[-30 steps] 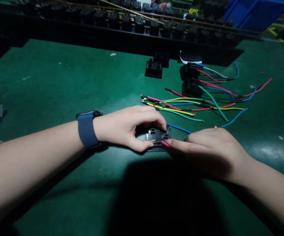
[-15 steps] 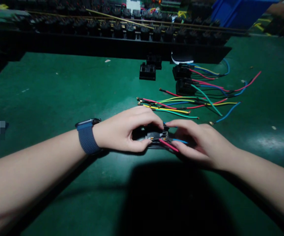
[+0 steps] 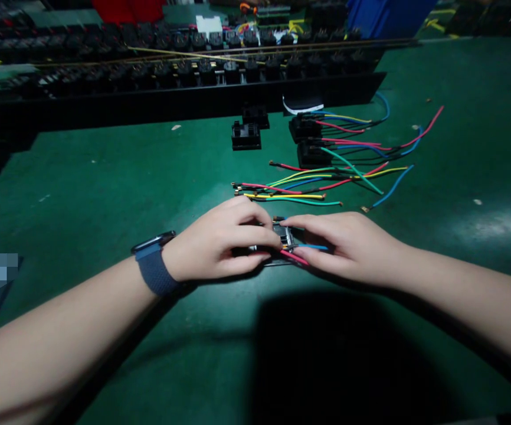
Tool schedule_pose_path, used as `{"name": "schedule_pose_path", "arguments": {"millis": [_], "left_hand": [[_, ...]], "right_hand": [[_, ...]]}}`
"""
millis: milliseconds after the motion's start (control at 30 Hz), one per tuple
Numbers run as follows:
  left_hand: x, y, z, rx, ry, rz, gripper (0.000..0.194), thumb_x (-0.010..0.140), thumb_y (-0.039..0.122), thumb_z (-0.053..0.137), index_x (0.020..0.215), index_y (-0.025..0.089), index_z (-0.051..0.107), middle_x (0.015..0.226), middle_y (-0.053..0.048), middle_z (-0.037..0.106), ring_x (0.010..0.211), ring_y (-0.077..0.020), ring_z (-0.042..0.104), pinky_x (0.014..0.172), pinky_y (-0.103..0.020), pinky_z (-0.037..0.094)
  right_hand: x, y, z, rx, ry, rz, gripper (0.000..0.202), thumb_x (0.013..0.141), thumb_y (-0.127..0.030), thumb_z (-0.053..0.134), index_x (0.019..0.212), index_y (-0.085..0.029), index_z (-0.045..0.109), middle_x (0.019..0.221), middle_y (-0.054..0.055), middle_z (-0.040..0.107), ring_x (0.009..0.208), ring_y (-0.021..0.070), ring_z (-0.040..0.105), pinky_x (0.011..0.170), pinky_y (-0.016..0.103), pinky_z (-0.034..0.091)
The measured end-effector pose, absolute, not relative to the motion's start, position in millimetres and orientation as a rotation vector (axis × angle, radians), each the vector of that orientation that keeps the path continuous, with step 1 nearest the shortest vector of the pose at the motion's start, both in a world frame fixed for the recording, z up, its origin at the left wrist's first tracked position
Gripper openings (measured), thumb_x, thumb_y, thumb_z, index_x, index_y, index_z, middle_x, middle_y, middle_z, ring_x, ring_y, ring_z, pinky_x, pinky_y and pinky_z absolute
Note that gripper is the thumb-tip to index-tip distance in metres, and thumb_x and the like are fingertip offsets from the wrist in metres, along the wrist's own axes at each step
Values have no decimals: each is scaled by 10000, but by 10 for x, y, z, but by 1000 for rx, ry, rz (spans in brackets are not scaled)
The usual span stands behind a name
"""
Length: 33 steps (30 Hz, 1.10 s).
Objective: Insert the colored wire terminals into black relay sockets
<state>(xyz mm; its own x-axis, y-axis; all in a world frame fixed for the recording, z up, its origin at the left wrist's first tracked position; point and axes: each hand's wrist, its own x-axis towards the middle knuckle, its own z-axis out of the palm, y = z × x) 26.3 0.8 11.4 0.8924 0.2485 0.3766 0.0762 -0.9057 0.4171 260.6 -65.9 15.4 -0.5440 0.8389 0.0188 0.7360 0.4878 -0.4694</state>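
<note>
On the green table a small black part (image 3: 285,235) lies between my two hands, with a red wire (image 3: 294,257) and a blue wire (image 3: 313,247) running out to the right. My left hand (image 3: 233,239) is closed on the part's left side, one finger bent over its top near the wire ends. My right hand (image 3: 344,245) grips the right side, forefinger at the far edge and thumb by the wires. The fingers hide much of the part. Loose wires (image 3: 300,192) with metal ends lie just beyond the hands.
Two black parts with wires (image 3: 313,153) lie beyond the loose wires. Further left sits a small black housing (image 3: 245,137), another behind it. A long black rack (image 3: 149,100) of round parts crosses the back. A blue bin (image 3: 388,20) and a red bin (image 3: 127,10) stand behind.
A finger of my left hand has come down over the part's top. The view has shifted, so the table's things appear further left and the red bin shows.
</note>
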Motion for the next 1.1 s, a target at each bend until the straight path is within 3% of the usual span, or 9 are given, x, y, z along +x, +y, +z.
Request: {"name": "schedule_pose_path", "arguments": {"millis": [100, 267, 467, 667, 1100], "left_hand": [[261, 13, 122, 2677, 227, 585, 180, 841, 194, 593, 1001, 196, 674, 963, -78, 651, 896, -177, 586, 823, -315, 469], [260, 12, 142, 2689, 233, 551, 193, 849, 197, 578, 1001, 182, 695, 965, -93, 651, 885, -186, 584, 813, -325, 471], [278, 2, 154, 2701, 259, 534, 200, 851, 200, 563, 989, 172, 706, 987, -108, 657, 899, -195, 592, 819, -335, 475], [273, 9, 160, 2684, 283, 534, 183, 860, 225, 563, 981, 207, 700, 987, -81, 671, 906, -174, 593, 832, -310, 471], [273, 6, 167, 2671, 287, 523, 185, 854, 219, 575, 978, 197, 710, 987, -85, 677, 912, -176, 593, 841, -307, 474]], "right_hand": [[2608, -660, 149, -1323, -2493, 596, 390, 903, -367, 500, 1247, -200, 577, 1048, 36, 727, 833, 182, 687, 672, 264, 475], [2609, -665, 137, -1314, -2479, 569, 385, 894, -340, 525, 1246, -192, 578, 1000, 43, 738, 751, 157, 684, 623, 239, 462], [2680, -676, 96, -1006, -2482, 301, 250, 895, -223, 527, 1109, -165, 644, 755, 28, 705, 611, 126, 617, 581, 242, 409], [2722, -671, 99, -815, -2619, 5, 238, 945, -237, 452, 973, -183, 682, 635, 23, 602, 566, 144, 512, 548, 300, 327], [2722, -638, 129, -744, -2669, 97, 216, 936, -193, 468, 1037, -154, 654, 660, 19, 613, 561, 136, 501, 550, 289, 342]]}}
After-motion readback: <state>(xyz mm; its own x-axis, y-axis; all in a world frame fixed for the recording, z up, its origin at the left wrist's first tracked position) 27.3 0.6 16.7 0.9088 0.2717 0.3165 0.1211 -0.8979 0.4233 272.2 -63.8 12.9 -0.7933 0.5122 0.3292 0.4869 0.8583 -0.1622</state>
